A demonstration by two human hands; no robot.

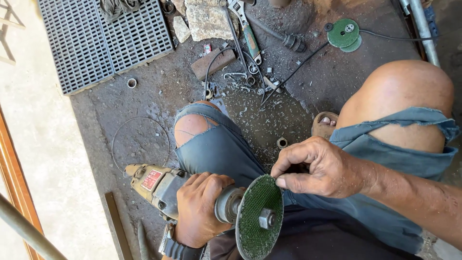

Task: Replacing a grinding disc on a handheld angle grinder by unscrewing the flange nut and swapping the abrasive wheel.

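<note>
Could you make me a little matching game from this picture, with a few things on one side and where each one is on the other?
Things:
1. green disc on the tool
2. spare green disc
3. grey plastic grate
4. thin wire ring

Places:
A. flat on the dirty floor at top left
B. on the floor left of the knee
C. far off on the floor at top right, beside a black cable
D. pinched at its edge by the right hand, while the left hand holds the grinder

Pairs: 1-D, 2-C, 3-A, 4-B
</note>
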